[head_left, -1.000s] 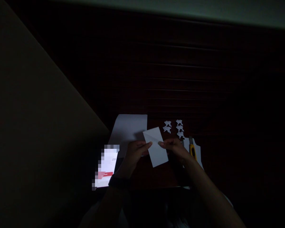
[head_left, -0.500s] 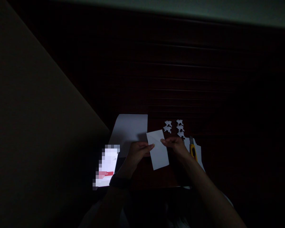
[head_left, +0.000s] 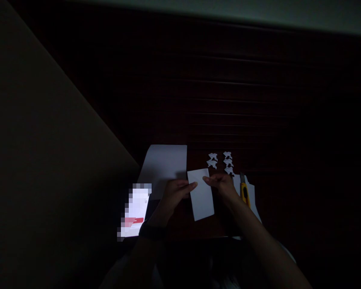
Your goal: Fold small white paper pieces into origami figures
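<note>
Paper rectangle (head_left: pixel 202 199) pinched by left hand (head_left: pixel 173 195) and right hand (head_left: pixel 224 186); large sheet (head_left: pixel 167 163) partly hidden, left; folded figures (head_left: pixel 228 162) and utility knife (head_left: pixel 244 193) noted right.

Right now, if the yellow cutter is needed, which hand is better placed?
Probably the right hand: the yellow cutter lies just to its right; the left hand is farther away. Both hands hold the small white paper.

Seen in the lower center of the frame, slightly right of the midline: white paper (head_left: pixel 201 202), rectangular, plain-faced, straight-edged, pinched at both long sides, set lengthwise with upper end leaning slightly left.
</note>
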`<state>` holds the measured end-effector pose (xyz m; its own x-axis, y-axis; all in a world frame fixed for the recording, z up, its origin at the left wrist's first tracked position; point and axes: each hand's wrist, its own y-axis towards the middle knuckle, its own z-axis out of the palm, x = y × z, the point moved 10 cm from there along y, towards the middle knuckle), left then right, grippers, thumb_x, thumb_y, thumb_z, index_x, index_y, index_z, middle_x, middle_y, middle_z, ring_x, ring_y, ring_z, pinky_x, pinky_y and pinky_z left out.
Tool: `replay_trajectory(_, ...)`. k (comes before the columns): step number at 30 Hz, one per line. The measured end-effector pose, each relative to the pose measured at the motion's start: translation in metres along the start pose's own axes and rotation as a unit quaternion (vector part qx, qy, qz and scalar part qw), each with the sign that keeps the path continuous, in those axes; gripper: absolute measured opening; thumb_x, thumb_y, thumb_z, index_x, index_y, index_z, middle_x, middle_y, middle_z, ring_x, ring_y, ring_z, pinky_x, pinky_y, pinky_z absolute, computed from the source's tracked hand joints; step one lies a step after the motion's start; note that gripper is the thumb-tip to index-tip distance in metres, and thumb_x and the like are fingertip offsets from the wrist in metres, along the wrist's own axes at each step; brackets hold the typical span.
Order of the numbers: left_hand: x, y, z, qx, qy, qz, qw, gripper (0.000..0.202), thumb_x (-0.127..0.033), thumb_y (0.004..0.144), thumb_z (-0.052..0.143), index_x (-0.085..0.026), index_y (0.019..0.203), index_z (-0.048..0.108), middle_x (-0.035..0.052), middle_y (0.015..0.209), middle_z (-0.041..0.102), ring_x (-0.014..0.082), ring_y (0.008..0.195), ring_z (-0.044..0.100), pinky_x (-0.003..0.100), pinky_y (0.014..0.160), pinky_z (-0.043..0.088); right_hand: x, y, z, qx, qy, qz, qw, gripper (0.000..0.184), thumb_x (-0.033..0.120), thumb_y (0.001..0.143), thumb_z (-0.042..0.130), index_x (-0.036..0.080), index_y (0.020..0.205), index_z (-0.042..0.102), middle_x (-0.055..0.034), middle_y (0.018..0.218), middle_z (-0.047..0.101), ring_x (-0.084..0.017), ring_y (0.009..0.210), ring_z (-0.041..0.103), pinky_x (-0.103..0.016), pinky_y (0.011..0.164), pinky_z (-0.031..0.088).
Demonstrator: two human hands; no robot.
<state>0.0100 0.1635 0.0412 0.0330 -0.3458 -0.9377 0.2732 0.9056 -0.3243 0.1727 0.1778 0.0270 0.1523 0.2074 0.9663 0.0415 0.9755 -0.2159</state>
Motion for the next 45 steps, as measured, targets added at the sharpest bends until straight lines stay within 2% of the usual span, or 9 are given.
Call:
replay_trajectory(6,-0.007,-0.001,-0.013,-0.063,0.023,0.033,0.997,0.033,-0.043,0.068,0.067,-0.013,0.082,0.069,0.0091,0.083,0.072,0.0231,0.076,0.067,0.029,0.064,0.053,0.004,-0.006,0.011,0.036,-0.007,-0.003,0.999,0.026,0.036,0.059,0.076,0.016,0.056,0.061,0.0014,0.057,0.058,-0.010,0.052,0.048,-0.025,0.053,0.036)
replay_trajectory(10,-0.004,0.001,-0.010,-0.046,0.020,0.037,0.998,0.033,-0.042,0.068,0.068,-0.012,0.081,0.069,0.0104,0.083,0.072,0.0241,0.076,0.067,0.030,0.064,0.053,0.001,-0.005,0.012,0.048,0.025,0.025,0.998,0.024,0.036,0.059,0.076,0.016,0.059,0.062,0.0014,0.056,0.058,-0.010,0.049,0.048,-0.024,0.049,0.036)
replay_trajectory(17,0.002,0.004,-0.009,-0.037,0.020,0.032,0.999,0.032,-0.041,0.068,0.068,-0.012,0.082,0.069,0.0107,0.084,0.071,0.0252,0.078,0.067,0.032,0.066,0.052,0.001,-0.003,0.008,0.028,0.020,0.010,0.999,0.026,0.035,0.055,0.078,0.015,0.057,0.061,0.0013,0.053,0.058,-0.010,0.046,0.049,-0.022,0.046,0.037)
replay_trajectory(22,0.002,0.005,-0.008,-0.035,0.037,0.040,0.998,0.031,-0.042,0.066,0.069,-0.013,0.077,0.070,0.0088,0.078,0.071,0.0240,0.072,0.067,0.031,0.062,0.051,-0.012,-0.001,0.005,0.011,0.061,0.059,0.996,0.029,0.032,0.049,0.081,0.016,0.057,0.057,0.0017,0.052,0.057,-0.011,0.044,0.050,-0.023,0.042,0.040)
replay_trajectory(25,0.004,0.006,-0.009,-0.040,0.052,0.042,0.997,0.031,-0.042,0.066,0.069,-0.013,0.077,0.070,0.0089,0.077,0.071,0.0236,0.070,0.066,0.031,0.060,0.051,-0.015,-0.001,0.006,0.022,0.066,0.077,0.995,0.029,0.031,0.051,0.080,0.017,0.057,0.055,0.0018,0.054,0.058,-0.012,0.045,0.050,-0.023,0.042,0.040)
replay_trajectory(30,0.005,0.008,-0.010,-0.045,0.076,0.042,0.995,0.030,-0.041,0.066,0.069,-0.013,0.075,0.070,0.0094,0.076,0.071,0.0236,0.068,0.066,0.030,0.059,0.049,-0.004,0.000,0.007,0.028,0.047,0.027,0.998,0.029,0.030,0.054,0.078,0.016,0.054,0.053,0.0035,0.050,0.053,-0.009,0.044,0.047,-0.021,0.043,0.038)
replay_trajectory(36,0.001,0.006,-0.008,-0.045,0.077,0.052,0.995,0.026,-0.039,0.064,0.070,-0.014,0.070,0.070,0.0079,0.072,0.071,0.0236,0.067,0.066,0.029,0.057,0.048,-0.015,0.004,0.000,-0.011,0.081,0.055,0.995,0.031,0.027,0.048,0.080,0.017,0.054,0.052,0.0030,0.051,0.056,-0.011,0.044,0.050,-0.023,0.044,0.038)
replay_trajectory(41,-0.003,0.005,-0.010,-0.058,0.080,0.054,0.994,0.026,-0.039,0.062,0.072,-0.014,0.068,0.070,0.0080,0.070,0.071,0.0230,0.064,0.065,0.028,0.054,0.047,-0.005,0.002,0.004,0.018,0.037,0.023,0.999,0.036,0.048,0.066,0.067,0.017,0.053,0.055,0.0016,0.049,0.053,-0.011,0.043,0.046,-0.025,0.044,0.035)
replay_trajectory(45,-0.003,0.005,-0.010,-0.060,0.092,0.050,0.993,0.026,-0.039,0.063,0.071,-0.014,0.067,0.070,0.0079,0.069,0.071,0.0218,0.063,0.065,0.027,0.054,0.046,0.005,0.001,0.000,-0.003,-0.028,-0.035,0.999,0.033,0.046,0.064,0.070,0.016,0.061,0.057,0.0009,0.056,0.055,-0.011,0.050,0.047,-0.024,0.049,0.036)
